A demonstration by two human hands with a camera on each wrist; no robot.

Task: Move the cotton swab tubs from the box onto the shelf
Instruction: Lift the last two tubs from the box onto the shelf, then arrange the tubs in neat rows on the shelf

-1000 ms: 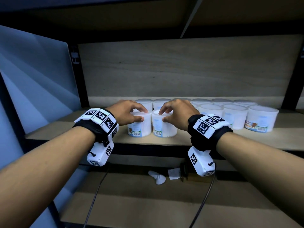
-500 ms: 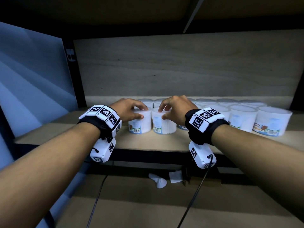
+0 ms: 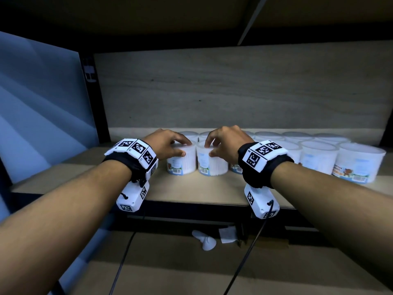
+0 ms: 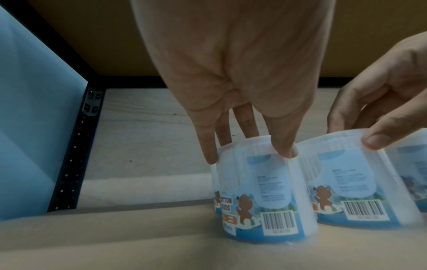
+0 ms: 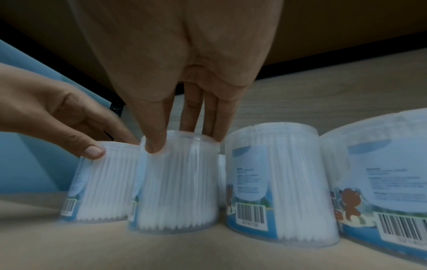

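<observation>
The head camera looks forward and down from behind both forearms, taking in the shelf (image 3: 191,192) and its wooden back wall from some way off. The left wrist camera sits close under the left hand (image 4: 235,76), facing along the fingers toward the shelf's left corner, with the right hand (image 4: 381,102) entering at its right edge. The right wrist camera mirrors it from just as near, and all three views share the two front tubs (image 3: 212,165) under the fingertips.

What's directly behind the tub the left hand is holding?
Behind the left hand's tub, another tub's lid shows in the back row; its body and label are covered.
</observation>
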